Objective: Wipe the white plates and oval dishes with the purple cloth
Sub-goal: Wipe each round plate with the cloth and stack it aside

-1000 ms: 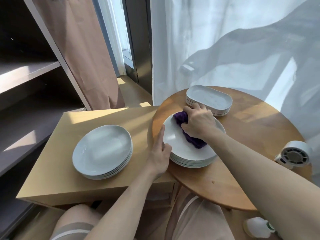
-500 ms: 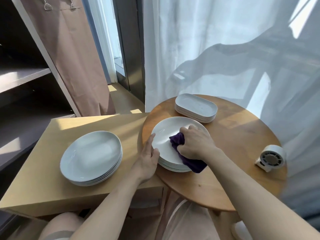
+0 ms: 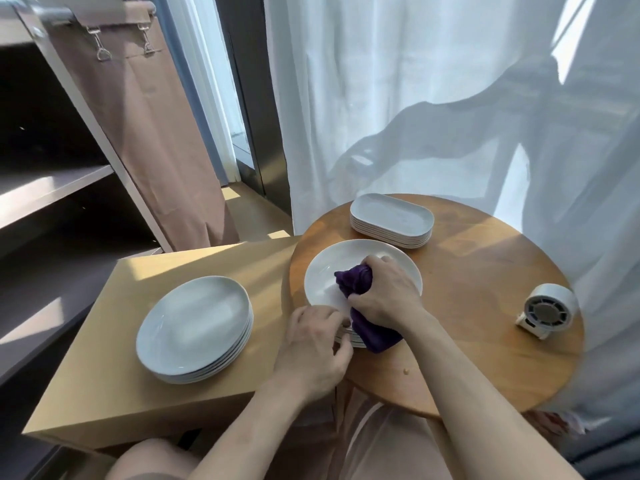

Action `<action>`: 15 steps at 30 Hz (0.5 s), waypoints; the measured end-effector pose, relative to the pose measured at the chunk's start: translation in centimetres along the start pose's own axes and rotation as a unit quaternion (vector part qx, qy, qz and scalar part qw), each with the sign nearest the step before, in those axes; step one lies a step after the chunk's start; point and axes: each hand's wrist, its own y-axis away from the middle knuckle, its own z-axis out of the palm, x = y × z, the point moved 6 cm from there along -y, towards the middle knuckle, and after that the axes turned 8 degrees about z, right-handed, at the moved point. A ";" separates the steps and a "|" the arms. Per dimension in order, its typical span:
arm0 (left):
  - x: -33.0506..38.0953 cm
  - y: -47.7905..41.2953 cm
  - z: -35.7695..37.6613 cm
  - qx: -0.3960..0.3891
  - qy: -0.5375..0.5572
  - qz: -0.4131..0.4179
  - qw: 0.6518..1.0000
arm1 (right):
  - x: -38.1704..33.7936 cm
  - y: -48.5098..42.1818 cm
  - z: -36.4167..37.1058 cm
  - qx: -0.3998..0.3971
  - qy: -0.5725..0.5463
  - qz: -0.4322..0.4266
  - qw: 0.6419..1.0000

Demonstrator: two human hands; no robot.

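Sheer white curtain fills the back, sun coming through. In front of it, the round wooden table, and butted against its left edge a pale wooden side table. On that side table sits the left plate stack, round white plates, nobody touching them. Over on the round table, the near plate stack sits at the front-left edge, with the stack of oval dishes just behind it, apart. Right hand is fisted round the bunched purple cloth, pressing it onto the top plate; the cloth's tail hangs over the near rim. Left hand curls its fingers on that stack's near rim. Far right, a small white fan.
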 end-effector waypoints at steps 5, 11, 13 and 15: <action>-0.5 0.1 0.5 -0.045 -0.025 0.034 0.998 | 1.6 2.9 -2.7 0.117 -0.175 -0.044 0.977; -0.5 -1.3 -0.3 -0.048 -0.055 0.074 0.995 | 2.1 3.8 -4.6 0.144 -0.259 -0.070 0.952; -0.7 -1.7 -0.5 -0.063 -0.045 0.072 0.994 | 2.4 3.6 -4.9 0.153 -0.294 -0.060 0.942; -0.9 -2.1 -0.5 -0.080 -0.041 0.073 0.993 | 3.1 3.3 -5.2 0.159 -0.334 -0.035 0.929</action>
